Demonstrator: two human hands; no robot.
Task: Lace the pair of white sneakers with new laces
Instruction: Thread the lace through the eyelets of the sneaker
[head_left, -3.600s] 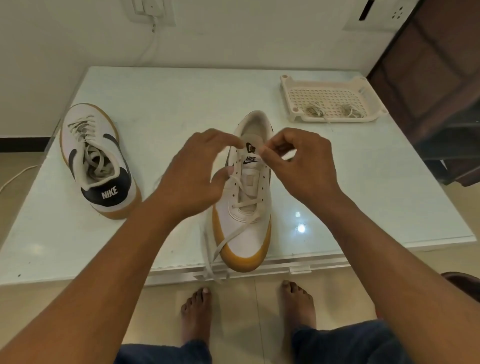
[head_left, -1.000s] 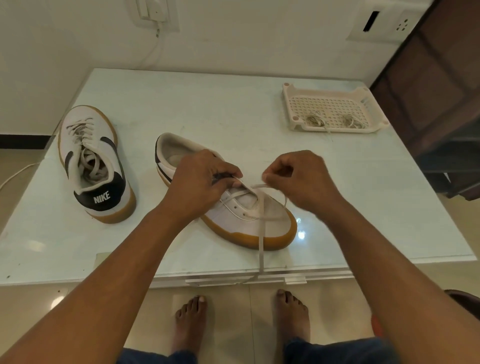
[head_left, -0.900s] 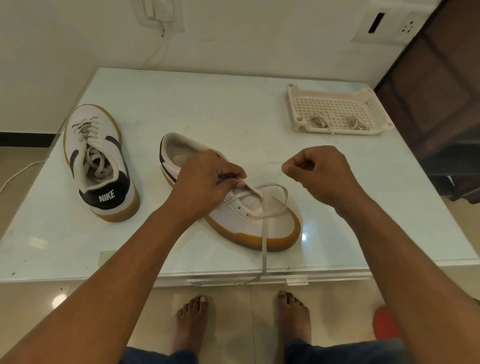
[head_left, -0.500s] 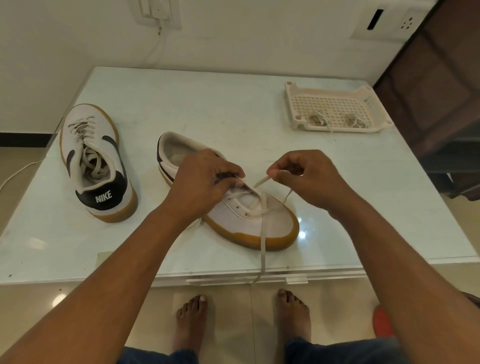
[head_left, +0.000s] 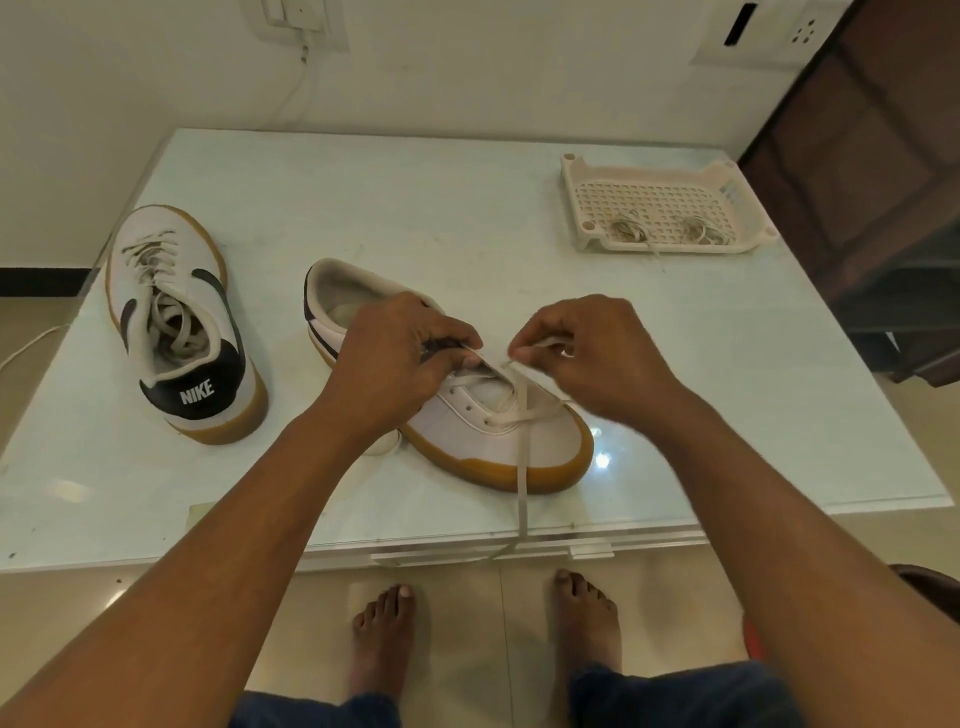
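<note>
A white sneaker with a gum sole (head_left: 483, 441) lies at the middle of the glass table, toe toward the front right. A white lace (head_left: 521, 467) crosses its lower eyelets, and one end trails over the table's front edge. My left hand (head_left: 400, 364) grips the sneaker's tongue and eyelet flap. My right hand (head_left: 587, 353) pinches the lace's other end just above the eyelets. The second white sneaker (head_left: 182, 322), with a black heel patch, stands at the left with a lace threaded through it.
A cream perforated tray (head_left: 587, 202) at the back right holds two bundles of old laces (head_left: 631, 231). The table's front edge (head_left: 311, 558) is close to my bare feet. A dark wooden cabinet (head_left: 883, 156) stands at the right, and a cable hangs down the wall behind.
The sneaker was turned from pointing at me to lying diagonally. My right hand pulled the lace out to the right, then came back to the eyelets with the tip pinched.
</note>
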